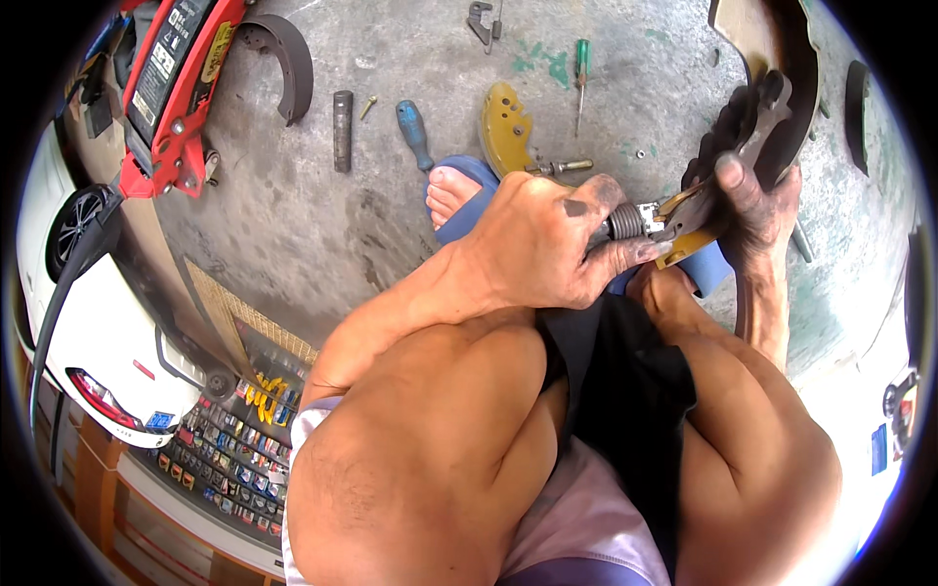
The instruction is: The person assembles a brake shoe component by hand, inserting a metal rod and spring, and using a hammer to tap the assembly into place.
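My left hand (547, 234) is closed around a dark coil spring (625, 223), with thumb and forefinger pressed on it. The spring's end meets a metal fitting on a dark, greasy brake part (738, 146), which has a toothed-looking edge. My right hand (762, 205) grips this part from the right, its thumb up along the near side. A yellow metal piece (690, 246) shows just under the joined parts. Curving above the right hand is a large brown and dark brake shoe (803, 73); whether it is attached to the held part, I cannot tell.
On the concrete lie a yellow brake shoe plate (503, 127), a bolt (559, 167), a blue-handled screwdriver (413, 132), a green-handled screwdriver (582, 73), a dark metal tube (342, 132) and a curved brake shoe (283, 63). A red floor jack (161, 146) stands left, near a white car (107, 342).
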